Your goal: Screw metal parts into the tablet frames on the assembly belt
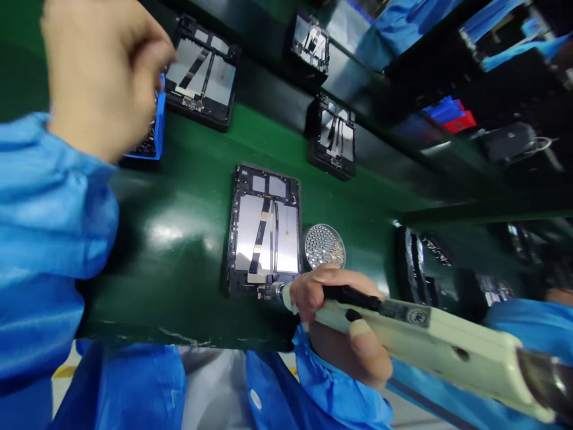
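While the right hand (340,322) wraps around a cream electric screwdriver (430,340), with the fingers curled under the body and the thumb along it, the screwdriver's metal nose (278,292) meets the lower edge of a dark tablet housing (264,233). That housing lies flat on the green tabletop (188,197), its silver panels crossed by black ribbon cables (261,236). Just beside it, near the right hand, sits a round perforated metal disc (324,246). The left hand (102,77) is blurred, its fingers (152,65) bunched over a blue-edged tray (157,128) with small dark contents; whether they pinch anything, I cannot tell. Two more housings (201,71) (333,134) lie farther up the tabletop, well apart from the centre one, and a third, smaller one (311,45) sits beyond them. Blue sleeves (54,197) cover both forearms.
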`<act>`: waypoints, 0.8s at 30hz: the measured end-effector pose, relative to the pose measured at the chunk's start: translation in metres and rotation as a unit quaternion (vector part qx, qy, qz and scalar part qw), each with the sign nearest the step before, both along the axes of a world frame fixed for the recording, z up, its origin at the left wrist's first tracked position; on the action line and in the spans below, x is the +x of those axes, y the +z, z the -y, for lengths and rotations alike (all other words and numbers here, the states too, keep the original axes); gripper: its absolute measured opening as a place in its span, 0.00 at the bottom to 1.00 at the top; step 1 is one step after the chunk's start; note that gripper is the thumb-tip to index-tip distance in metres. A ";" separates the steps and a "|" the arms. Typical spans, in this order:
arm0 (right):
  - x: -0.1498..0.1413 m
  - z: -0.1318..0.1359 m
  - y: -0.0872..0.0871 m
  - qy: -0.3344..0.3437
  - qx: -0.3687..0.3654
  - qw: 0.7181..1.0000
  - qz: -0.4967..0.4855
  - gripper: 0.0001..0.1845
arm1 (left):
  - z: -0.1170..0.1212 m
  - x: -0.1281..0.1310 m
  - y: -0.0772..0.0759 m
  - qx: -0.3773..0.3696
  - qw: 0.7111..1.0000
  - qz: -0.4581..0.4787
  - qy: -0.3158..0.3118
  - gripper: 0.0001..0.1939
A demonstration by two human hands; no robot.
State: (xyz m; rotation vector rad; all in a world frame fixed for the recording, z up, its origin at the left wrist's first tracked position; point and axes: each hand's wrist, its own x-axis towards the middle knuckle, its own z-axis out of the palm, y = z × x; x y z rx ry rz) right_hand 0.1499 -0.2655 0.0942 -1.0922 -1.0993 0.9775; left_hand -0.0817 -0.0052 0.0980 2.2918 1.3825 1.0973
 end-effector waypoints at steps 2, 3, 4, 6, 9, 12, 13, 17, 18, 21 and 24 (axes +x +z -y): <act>-0.001 0.000 -0.001 -0.001 0.005 1.000 -0.004 0.18 | 0.030 0.037 -0.001 0.004 0.997 0.004 -0.075 0.16; -0.002 -0.001 -0.001 -0.001 0.013 1.000 -0.006 0.18 | 0.046 0.057 -0.007 -0.003 0.988 0.031 -0.149 0.12; -0.003 -0.002 -0.001 -0.005 0.022 1.000 -0.008 0.18 | 0.063 0.077 -0.015 -0.040 0.975 0.028 -0.217 0.10; -0.005 -0.003 0.000 -0.024 0.033 0.999 -0.009 0.18 | 0.094 0.111 -0.035 -0.114 0.942 -0.008 -0.317 0.09; -0.008 0.001 0.004 -0.034 0.028 0.999 -0.006 0.18 | 0.123 0.137 -0.063 -0.202 0.895 -0.074 -0.390 0.07; -0.005 0.007 0.011 0.020 0.004 1.000 -0.023 0.20 | 0.128 0.138 -0.075 -0.252 0.866 -0.077 -0.425 0.08; -0.002 0.007 0.014 0.033 0.001 0.999 -0.026 0.20 | 0.127 0.136 -0.076 -0.257 0.862 -0.070 -0.432 0.09; 0.025 -0.007 0.023 -0.047 0.075 0.996 -0.017 0.19 | 0.120 0.130 -0.071 -0.265 0.857 -0.045 -0.439 0.11; 0.035 -0.014 0.023 -0.089 0.096 0.991 -0.024 0.19 | 0.120 0.128 -0.068 -0.279 0.853 -0.035 -0.439 0.10; 0.065 -0.038 0.014 -0.224 0.130 0.965 -0.050 0.16 | 0.119 0.120 -0.058 -0.358 0.828 -0.017 -0.430 0.04; 0.086 -0.054 -0.002 -0.294 0.120 0.945 -0.072 0.14 | 0.118 0.109 -0.049 -0.385 0.821 -0.034 -0.419 0.05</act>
